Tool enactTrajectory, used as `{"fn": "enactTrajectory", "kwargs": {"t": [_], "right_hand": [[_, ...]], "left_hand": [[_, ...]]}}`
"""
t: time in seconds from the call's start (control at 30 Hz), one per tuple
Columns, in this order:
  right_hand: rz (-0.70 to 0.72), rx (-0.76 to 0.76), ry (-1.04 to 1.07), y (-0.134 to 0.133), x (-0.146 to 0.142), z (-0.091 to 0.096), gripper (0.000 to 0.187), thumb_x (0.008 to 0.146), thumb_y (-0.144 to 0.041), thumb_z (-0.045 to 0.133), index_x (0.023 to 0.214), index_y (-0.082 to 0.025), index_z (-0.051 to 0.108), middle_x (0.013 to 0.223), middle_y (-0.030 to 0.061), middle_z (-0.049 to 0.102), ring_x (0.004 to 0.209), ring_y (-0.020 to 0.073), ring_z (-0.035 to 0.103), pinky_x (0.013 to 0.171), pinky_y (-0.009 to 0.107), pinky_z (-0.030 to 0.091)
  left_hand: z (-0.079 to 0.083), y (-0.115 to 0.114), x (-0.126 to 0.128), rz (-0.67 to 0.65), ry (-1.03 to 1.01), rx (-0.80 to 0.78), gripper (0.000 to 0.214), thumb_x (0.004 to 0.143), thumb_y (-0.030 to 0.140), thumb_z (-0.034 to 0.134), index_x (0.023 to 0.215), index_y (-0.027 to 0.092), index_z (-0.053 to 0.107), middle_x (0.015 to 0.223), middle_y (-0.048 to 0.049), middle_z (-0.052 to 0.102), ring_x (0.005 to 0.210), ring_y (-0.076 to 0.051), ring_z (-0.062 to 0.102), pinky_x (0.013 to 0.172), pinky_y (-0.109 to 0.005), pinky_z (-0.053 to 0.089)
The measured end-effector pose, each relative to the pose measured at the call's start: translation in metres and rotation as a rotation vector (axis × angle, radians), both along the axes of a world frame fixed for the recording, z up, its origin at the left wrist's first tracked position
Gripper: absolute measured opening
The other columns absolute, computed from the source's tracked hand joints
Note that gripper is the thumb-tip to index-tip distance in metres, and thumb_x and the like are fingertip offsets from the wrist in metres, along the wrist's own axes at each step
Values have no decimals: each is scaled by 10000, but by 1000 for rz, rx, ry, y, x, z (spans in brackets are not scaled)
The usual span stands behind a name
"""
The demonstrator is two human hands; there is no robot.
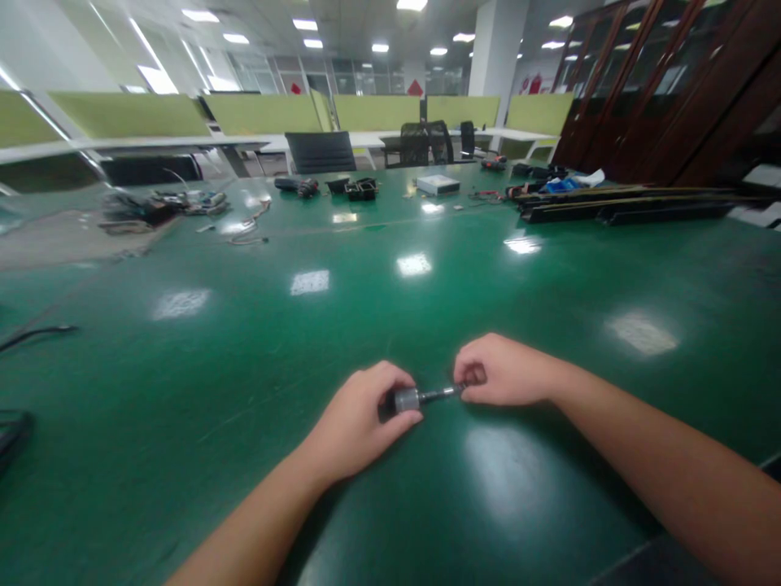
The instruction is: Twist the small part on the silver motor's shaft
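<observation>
Low over the green table, slightly right of the middle, a screwdriver [407, 399] lies nearly level, its thick grey-and-black handle to the left and its thin metal shaft pointing right. My left hand [364, 411] wraps thumb and fingers around the handle; the palm hides the handle's rear end. At the other end, my right hand [497, 370] pinches the shaft's tip between thumb and curled fingers. Those fingers cover the tip, so I cannot tell whether a separate bit is there.
Both forearms cross the green tabletop [244, 358]. A black cable [40, 332] reaches in at the left edge, above a dark object [15, 435]. Farther back are cables and parts [183, 203], a white box [438, 185] and long black rails [622, 207].
</observation>
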State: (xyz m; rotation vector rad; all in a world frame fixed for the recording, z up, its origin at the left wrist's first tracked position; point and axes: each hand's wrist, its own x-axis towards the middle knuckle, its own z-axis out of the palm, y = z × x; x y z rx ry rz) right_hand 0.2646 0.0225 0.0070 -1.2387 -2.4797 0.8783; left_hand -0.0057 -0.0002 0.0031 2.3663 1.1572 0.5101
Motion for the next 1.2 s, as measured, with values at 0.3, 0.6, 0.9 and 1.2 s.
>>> {"fn": "enactTrajectory", "kwargs": {"t": [0.3, 0.6, 0.9, 1.2], "right_hand": [[28, -7, 60, -1, -4, -1, 131, 786, -244, 744, 901, -185, 758, 770, -6, 687, 674, 114, 604, 611, 224, 436], [48, 76, 196, -6, -26, -12, 191, 770, -170, 756, 960, -176, 758, 859, 19, 706, 767, 137, 621, 693, 242, 449], [58, 135, 174, -6, -25, -15, 172, 809, -179, 713, 976, -182, 755, 851, 13, 689, 762, 132, 603, 699, 244, 425], [95, 190, 165, -7, -25, -15, 153, 832, -218, 710, 977, -191, 746, 859, 12, 695, 779, 136, 605, 728, 255, 418]], "left_hand": [[-1, 1, 2, -5, 2, -5, 197, 841, 320, 738, 1004, 240, 660, 946, -6, 672, 829, -194, 602, 757, -326, 441], [-2, 2, 7, 31, 30, 11, 252, 826, 322, 742, 1047, 237, 658, 962, -20, 678, 847, -210, 609, 744, -326, 443], [-3, 4, 10, -3, 11, 14, 227, 872, 398, 703, 1022, 232, 663, 957, -20, 674, 855, -210, 611, 766, -333, 436], [0, 4, 12, 4, 22, 9, 174, 883, 355, 677, 1004, 230, 675, 938, -22, 690, 840, -207, 618, 769, -334, 439]]}}
